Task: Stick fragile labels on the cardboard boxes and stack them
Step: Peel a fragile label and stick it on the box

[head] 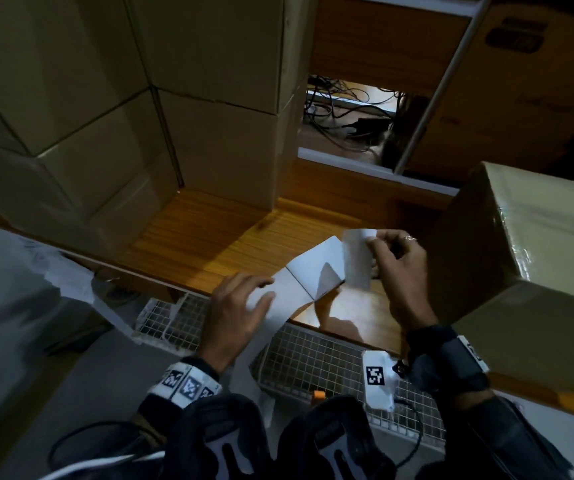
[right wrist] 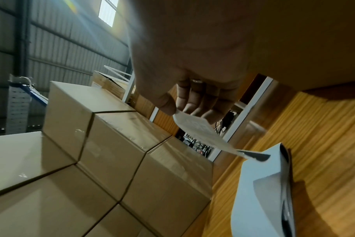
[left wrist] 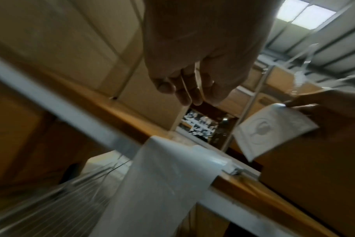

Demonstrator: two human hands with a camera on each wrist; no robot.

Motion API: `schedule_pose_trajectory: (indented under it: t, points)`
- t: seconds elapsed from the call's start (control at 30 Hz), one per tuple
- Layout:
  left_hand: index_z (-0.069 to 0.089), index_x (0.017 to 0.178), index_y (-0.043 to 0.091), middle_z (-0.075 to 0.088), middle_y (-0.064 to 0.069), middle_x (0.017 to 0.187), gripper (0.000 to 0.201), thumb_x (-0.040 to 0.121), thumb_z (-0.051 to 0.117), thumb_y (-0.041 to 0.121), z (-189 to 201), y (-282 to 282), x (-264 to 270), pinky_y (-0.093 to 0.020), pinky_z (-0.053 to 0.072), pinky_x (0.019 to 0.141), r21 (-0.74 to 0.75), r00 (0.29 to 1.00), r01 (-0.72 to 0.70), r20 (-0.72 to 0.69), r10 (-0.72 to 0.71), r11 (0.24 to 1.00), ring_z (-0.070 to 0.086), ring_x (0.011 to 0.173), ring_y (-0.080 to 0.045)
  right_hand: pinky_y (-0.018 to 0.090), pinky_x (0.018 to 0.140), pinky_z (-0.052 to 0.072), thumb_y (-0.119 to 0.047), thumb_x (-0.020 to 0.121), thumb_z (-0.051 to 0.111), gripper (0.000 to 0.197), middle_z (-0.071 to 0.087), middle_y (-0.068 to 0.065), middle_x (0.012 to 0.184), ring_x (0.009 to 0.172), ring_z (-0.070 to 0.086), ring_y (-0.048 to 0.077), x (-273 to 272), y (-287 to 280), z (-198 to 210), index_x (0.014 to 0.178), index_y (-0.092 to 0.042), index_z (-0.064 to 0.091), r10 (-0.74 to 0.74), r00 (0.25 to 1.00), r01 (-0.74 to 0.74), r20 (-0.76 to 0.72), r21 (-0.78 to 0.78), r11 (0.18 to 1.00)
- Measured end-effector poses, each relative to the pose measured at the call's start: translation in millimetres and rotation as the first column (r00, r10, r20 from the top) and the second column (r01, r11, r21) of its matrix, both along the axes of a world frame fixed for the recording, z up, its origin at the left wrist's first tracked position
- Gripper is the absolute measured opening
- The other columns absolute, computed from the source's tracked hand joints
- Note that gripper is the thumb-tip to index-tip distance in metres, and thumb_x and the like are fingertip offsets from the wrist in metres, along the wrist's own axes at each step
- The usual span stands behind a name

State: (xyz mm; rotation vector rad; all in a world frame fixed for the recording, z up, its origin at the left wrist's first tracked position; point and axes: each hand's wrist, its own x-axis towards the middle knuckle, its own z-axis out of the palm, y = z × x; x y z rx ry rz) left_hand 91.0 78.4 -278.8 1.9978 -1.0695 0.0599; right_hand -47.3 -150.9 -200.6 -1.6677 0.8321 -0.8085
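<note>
Fragile label (head: 357, 261), a thin white paper sticker, hangs from a thumb-and-fingertip pinch of the right hand (head: 400, 268) above the orange wooden shelf (head: 209, 237), just beside the taped brown cardboard box (head: 528, 244). Its loose lower end could curl onto itself or catch the white backing strip (head: 308, 271) and go on creased. The left hand (head: 235, 306) lies flat, fingers straight, pressing that strip at the shelf edge.
</note>
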Motion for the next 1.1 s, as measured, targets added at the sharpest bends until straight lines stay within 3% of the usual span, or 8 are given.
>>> schedule_pose_trajectory:
  t: [0.2,0.37,0.47,0.53,0.67,0.8,0.93,1.1]
  points:
    - [0.059,0.122,0.026,0.063,0.005,0.119,0.061,0.078,0.073,0.066,39.1,-55.2,-37.8,-0.035,0.041,0.085,0.09,0.95,0.198,0.229,-0.213,0.976,0.054,0.111,-0.014,0.024,0.059,0.056,-0.012,0.1,0.058,0.027,0.062,0.005,0.096,0.086,0.065,0.015,-0.9,22.0,13.0,0.125,-0.022,0.057,-0.024,0.997,0.01,0.071,0.193,0.981]
    - [0.062,0.097,0.023,0.062,0.006,0.098,0.015,0.087,0.066,0.033,49.0,-72.6,-52.8,-0.033,0.036,0.077,-0.003,0.926,0.183,0.337,-0.172,0.983,0.058,0.094,-0.018,0.034,0.06,0.06,-0.011,0.1,0.059,0.031,0.066,0.009,0.106,0.081,0.072,0.021,-18.3,27.6,32.5,0.13,-0.02,0.053,0.018,0.994,-0.053,0.111,0.321,0.946]
    - [0.063,0.094,0.022,0.064,0.007,0.093,0.007,0.09,0.068,0.024,51.4,-73.6,-47.9,-0.035,0.045,0.071,-0.126,0.979,0.154,0.154,-0.134,0.98,0.059,0.086,-0.015,0.028,0.053,0.056,-0.02,0.099,0.064,0.039,0.065,0.009,0.119,0.081,0.071,0.02,-38.9,20.2,42.9,0.135,-0.02,0.05,0.058,0.984,-0.135,0.168,0.488,0.862]
    - [0.069,0.101,0.019,0.072,0.006,0.098,0.007,0.094,0.07,0.021,53.5,-71.4,-40.4,-0.033,0.055,0.07,-0.239,0.976,0.094,-0.169,-0.136,0.967,0.067,0.088,-0.012,0.027,0.052,0.055,-0.024,0.097,0.066,0.042,0.062,0.008,0.126,0.083,0.069,0.017,-53.1,15.3,45.6,0.136,-0.02,0.053,0.07,0.974,-0.178,0.214,0.541,0.822]
    - [0.069,0.118,0.01,0.077,-0.001,0.109,0.021,0.098,0.065,0.014,60.1,-59.9,-33.4,-0.024,0.057,0.075,-0.354,0.627,0.062,-0.714,-0.312,0.933,0.073,0.102,-0.019,0.023,0.061,0.053,-0.033,0.092,0.072,0.042,0.065,0.002,0.121,0.089,0.067,0.012,-72.8,19.1,37.5,0.131,-0.023,0.061,0.16,0.987,-0.161,0.029,0.334,0.929]
    - [0.066,0.122,0.01,0.075,-0.008,0.115,0.024,0.099,0.063,0.016,65.3,-57.6,-39.9,-0.047,0.058,0.09,-0.369,0.523,0.137,-0.761,-0.384,0.919,0.071,0.107,-0.031,0.024,0.079,0.055,-0.032,0.093,0.074,0.041,0.07,-0.002,0.124,0.112,0.068,0.015,-84.9,29.7,18.7,0.13,-0.022,0.062,0.25,0.965,-0.222,-0.074,0.273,0.936]
    - [0.065,0.123,0.01,0.074,-0.011,0.117,0.027,0.097,0.066,0.019,73.6,-60.4,-58.2,-0.06,0.052,0.099,-0.373,0.48,0.222,-0.762,-0.434,0.901,0.07,0.109,-0.034,0.022,0.079,0.056,-0.024,0.094,0.072,0.026,0.076,0.004,0.113,0.104,0.071,0.016,-103.3,39.0,13.5,0.119,-0.014,0.069,0.283,0.958,-0.268,-0.036,0.229,0.936]
    - [0.065,0.122,0.009,0.074,-0.007,0.118,0.026,0.097,0.067,0.013,89.8,-66.5,-93.9,-0.044,0.059,0.092,-0.379,0.53,0.323,-0.687,-0.497,0.867,0.07,0.112,-0.026,0.047,0.093,0.057,-0.015,0.098,0.066,0.027,0.077,0.015,0.106,0.101,0.073,0.031,-150.8,30.7,10.1,0.11,0.009,0.064,0.271,0.96,-0.28,0.069,0.248,0.928]
